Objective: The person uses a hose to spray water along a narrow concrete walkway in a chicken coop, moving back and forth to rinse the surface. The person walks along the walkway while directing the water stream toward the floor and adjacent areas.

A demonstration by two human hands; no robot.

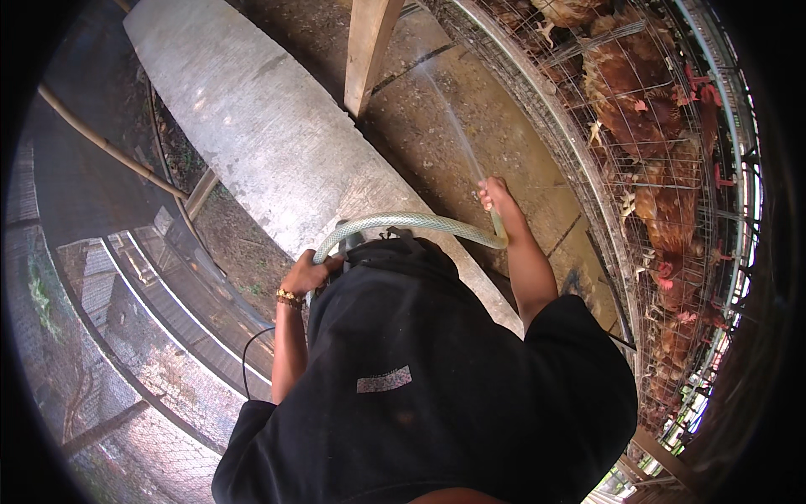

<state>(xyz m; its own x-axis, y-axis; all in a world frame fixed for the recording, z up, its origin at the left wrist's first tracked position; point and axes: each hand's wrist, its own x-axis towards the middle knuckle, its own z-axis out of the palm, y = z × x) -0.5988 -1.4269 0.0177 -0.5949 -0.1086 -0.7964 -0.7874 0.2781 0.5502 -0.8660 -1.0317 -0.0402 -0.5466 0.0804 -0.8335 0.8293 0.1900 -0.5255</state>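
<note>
One pale, braided hose [411,221] arcs in front of the black shirt [453,336]; the left hand [307,275] is wrapped round one stretch, the right hand [495,195] curled round the outlet end, from which water [453,120] jets over the wet floor [512,113] between the concrete ledge [231,113] and caged hens [630,97].

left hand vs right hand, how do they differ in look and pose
The left hand has a beaded bracelet at its wrist; the right hand shows none. The left hand is beside the black shirt; the right hand reaches away from it. The left hand grips farther back along the hose; the right hand is near its spraying end. Both grip it.
</note>
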